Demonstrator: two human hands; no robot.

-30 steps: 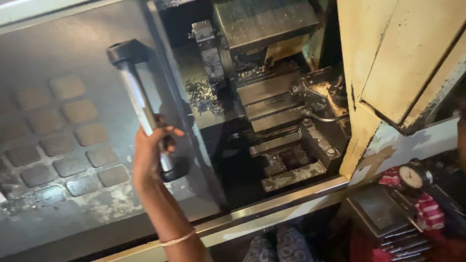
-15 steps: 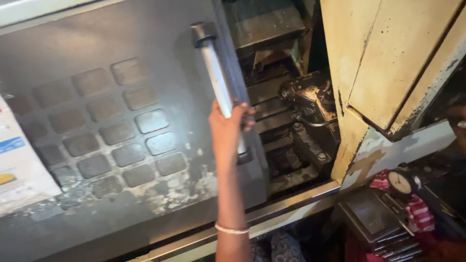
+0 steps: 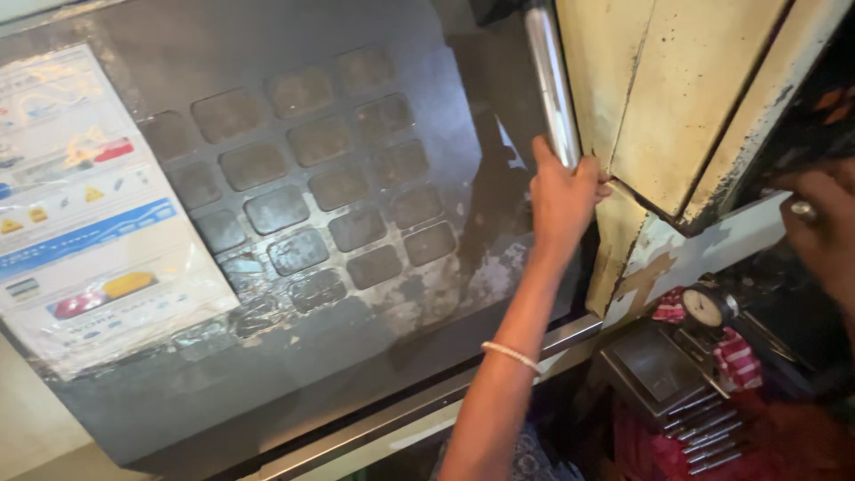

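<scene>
L hand (image 3: pixel 563 198) was closed in a full grip round the lower end of the door handle (image 3: pixel 550 85), a bright metal bar running near-vertical at approx. 1 o'clock in the view. Fingers wrapped the bar; thumb pointed toward 3 o'clock, tip touching the edge of the cream panel (image 3: pixel 686 98). A thin pale bangle (image 3: pixel 511 355) sat on the forearm, which entered from 6 o'clock.

The handle was fixed to the R edge of the sliding door (image 3: pixel 294 356), a dark grey sheet-metal door filling the view from 9 to 12 o'clock. Door's R edge stood just beside the cream panel; machine interior was not visible. Door window (image 3: pixel 312 191) had a grid of rounded dark panes, scuffed and grimy toward its lower R corner. A laminated safety sheet (image 3: pixel 89 205) w/ coloured warning symbols was stuck to the door at 9 o'clock.

R hand (image 3: pixel 824 227) was at 3 o'clock, part cut off by the frame edge and blurred; a small metal piece showed at the fingertips, but grip state could not be determined.

At 4–5 o'clock, below the panel: a dial gauge (image 3: pixel 705 307) resting against a red-and-white cloth (image 3: pixel 735 356), w/ a dark metal tray (image 3: pixel 655 370) just beside it.
</scene>
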